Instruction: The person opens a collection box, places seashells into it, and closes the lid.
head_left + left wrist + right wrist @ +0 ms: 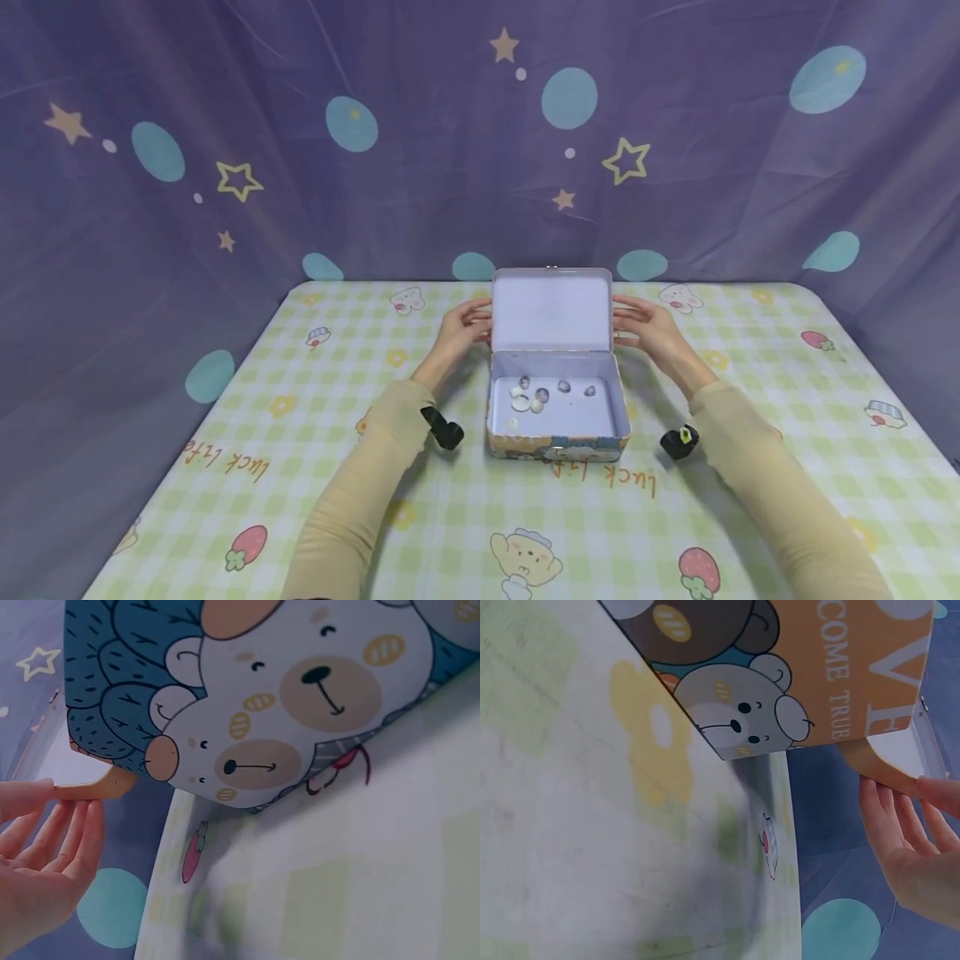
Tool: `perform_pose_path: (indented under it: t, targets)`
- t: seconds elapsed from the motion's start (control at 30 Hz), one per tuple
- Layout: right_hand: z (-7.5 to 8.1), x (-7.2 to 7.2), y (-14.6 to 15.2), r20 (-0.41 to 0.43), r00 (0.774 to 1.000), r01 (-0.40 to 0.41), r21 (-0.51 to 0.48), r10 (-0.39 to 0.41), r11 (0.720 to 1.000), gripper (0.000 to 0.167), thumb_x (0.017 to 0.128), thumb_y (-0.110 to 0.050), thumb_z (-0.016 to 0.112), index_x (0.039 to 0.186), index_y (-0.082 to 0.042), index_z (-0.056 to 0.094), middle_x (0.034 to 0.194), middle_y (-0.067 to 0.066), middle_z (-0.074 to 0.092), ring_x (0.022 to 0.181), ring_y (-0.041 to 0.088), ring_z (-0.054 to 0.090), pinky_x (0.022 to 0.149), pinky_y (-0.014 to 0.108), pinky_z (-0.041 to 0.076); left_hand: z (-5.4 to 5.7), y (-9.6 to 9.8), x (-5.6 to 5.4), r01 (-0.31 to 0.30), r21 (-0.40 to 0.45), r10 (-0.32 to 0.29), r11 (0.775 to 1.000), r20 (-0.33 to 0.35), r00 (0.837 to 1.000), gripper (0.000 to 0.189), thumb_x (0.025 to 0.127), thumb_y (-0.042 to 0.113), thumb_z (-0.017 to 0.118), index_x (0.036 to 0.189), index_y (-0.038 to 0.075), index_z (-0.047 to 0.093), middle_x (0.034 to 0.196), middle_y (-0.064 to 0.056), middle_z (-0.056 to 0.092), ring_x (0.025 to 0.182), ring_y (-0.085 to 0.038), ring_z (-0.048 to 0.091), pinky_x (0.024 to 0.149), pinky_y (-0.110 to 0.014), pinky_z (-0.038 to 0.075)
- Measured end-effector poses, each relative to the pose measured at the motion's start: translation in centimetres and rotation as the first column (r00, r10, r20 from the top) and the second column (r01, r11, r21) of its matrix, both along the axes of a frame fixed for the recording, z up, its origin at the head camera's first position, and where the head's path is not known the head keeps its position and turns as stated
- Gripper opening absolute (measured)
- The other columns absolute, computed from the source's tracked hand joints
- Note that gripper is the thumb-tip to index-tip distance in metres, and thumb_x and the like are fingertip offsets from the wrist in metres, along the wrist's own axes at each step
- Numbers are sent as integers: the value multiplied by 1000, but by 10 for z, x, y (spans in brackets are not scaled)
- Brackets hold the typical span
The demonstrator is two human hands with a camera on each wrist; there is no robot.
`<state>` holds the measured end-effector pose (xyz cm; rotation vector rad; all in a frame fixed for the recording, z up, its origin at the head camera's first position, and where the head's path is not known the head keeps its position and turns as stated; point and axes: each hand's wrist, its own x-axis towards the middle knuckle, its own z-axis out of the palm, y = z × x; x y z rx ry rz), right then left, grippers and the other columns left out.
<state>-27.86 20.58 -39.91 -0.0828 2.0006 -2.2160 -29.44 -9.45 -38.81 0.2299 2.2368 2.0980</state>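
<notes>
A rectangular tin box point(553, 364) stands on the table, its hinged lid point(552, 310) raised upright with the pale inside facing me. Several small round pieces, some whitish and some purplish point(542, 396), lie scattered on its floor beside a small white ring point(521, 403). My left hand point(459, 332) pinches the lid's left edge, thumb on one face and fingers on the other. At the right edge, my right hand point(654, 333) pinches the lid the same way. Cartoon bears point(300, 712) cover the tin's left side, while printed lettering point(832, 675) shows on its right side.
A green-and-white checked tablecloth point(420, 533) with cartoon prints covers the table. Behind it hangs a purple curtain point(450, 192) with stars and teal spots. Black wrist cameras point(446, 429) sit at both cuffs, beside the tin.
</notes>
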Motion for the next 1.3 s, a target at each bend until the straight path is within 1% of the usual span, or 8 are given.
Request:
perform_pose_path:
  t: [0.17,0.3,0.57,0.77,0.9,1.07,1.1,1.3]
  targets:
    - [4,2,0,4,1000,12,-29,-12,1000,55,86,2,53,134,5,27,94,-6,58,86,7,59,81,32,48,-8,-2,-9,-15,46,16,999,-25,1000,39,82,-7,54,120,-8,48,103,-26,56,80,-14,57,78,-43,48]
    - [7,4,1,-17,1000,12,-33,-13,999,55,86,0,53,134,5,28,93,-7,60,85,7,59,80,31,48,-9,-2,-11,-38,46,40,998,-58,998,38,82,-5,56,119,-7,49,104,-26,56,78,-12,57,74,-36,51]
    - [10,11,3,-76,997,-2,-27,-1,1000,49,85,-4,57,129,2,37,99,-2,57,89,8,59,82,30,47,-2,-3,-5,-36,83,48,996,-151,987,31,81,-6,56,113,-8,53,96,-23,58,72,-8,59,71,-32,52]
    - [11,17,3,-97,995,-3,-41,-1,999,33,84,-2,57,115,-8,48,99,-2,57,89,7,58,81,27,47,1,-6,-1,-5,92,24,996,-204,979,31,82,-3,58,111,-13,51,92,-18,59,71,-9,60,71,-32,52]
    - [10,20,3,-128,992,-19,-89,7,996,28,83,1,58,107,-11,51,97,-1,58,89,9,59,81,26,47,4,-9,4,9,97,12,995,-216,976,32,82,-1,59,110,-12,52,92,-13,61,74,-9,60,72,-32,51]
    - [6,24,5,-203,979,-51,-113,27,992,27,81,0,60,105,-12,54,97,-1,60,88,9,60,79,25,47,6,-11,10,30,103,-6,994,-227,974,29,81,-2,59,108,-12,53,95,-11,62,78,-9,60,75,-33,50]
    - [-7,15,11,-217,975,-84,-144,51,986,28,81,0,61,106,-10,55,99,2,61,90,11,60,80,25,47,6,-12,12,34,103,-9,994,-230,973,29,81,-2,59,107,-12,53,95,-11,62,78,-9,61,75,-33,50]
    - [-5,23,13,-224,973,-56,-25,49,998,31,80,-7,64,109,-8,56,100,-2,61,91,9,59,80,22,47,8,-14,20,35,54,-19,998,-277,961,26,80,1,62,103,-10,56,92,-7,64,80,-10,60,77,-32,50]
